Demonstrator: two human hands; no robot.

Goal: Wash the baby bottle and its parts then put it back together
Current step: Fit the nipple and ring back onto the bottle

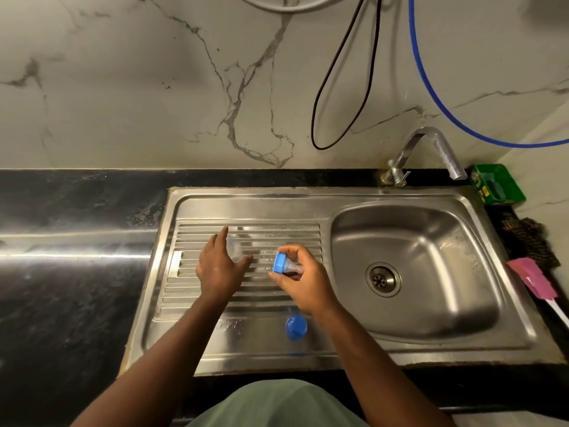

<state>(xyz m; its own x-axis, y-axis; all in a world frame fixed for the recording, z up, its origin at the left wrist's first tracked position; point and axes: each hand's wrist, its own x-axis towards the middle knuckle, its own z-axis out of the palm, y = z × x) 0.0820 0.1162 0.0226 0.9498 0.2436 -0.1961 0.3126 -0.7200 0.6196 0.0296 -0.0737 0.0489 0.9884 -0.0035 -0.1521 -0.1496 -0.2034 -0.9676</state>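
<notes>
The blue collar ring [279, 262] with its clear teat [293, 268] fitted in it sits in the right hand [303, 280], whose fingers [291, 248] are closed on it, the thumb below and the forefinger curled over the top, the ring turned on its side and facing nine o'clock with the teat pointing into the palm. Just beside it at nine o'clock, the clear bottle body [234, 249] lies on the ribbed draining board [246, 291]; it is see-through and blurred, so its exact pose is hard to tell. The left hand [219, 269] is over it with the fingers spread wide, thumb stretched toward three o'clock and forefinger toward twelve, and whether they touch the bottle cannot be told. At six o'clock from the right hand, partly behind the right wrist, a blue cap [296, 326] rests on the flat steel near the front edge of the draining board. The steel sink bowl [431, 235] lies at three o'clock from the hands, with its round drain [383, 279] in the bottom, and a metal tap [431, 149] rises at its back rim, the spout reaching toward the bowl's far right corner. On the dark worktop [77, 272] at the right of the sink are a green box [495, 184] in the corner, a dark scrubbing cloth [526, 241] nearer, and a pink tool with a white handle [535, 280] nearer still. Above, on the marbled wall [123, 87], a black cable [341, 97] hangs in a loop and a blue hose [431, 97] curves off toward three o'clock
</notes>
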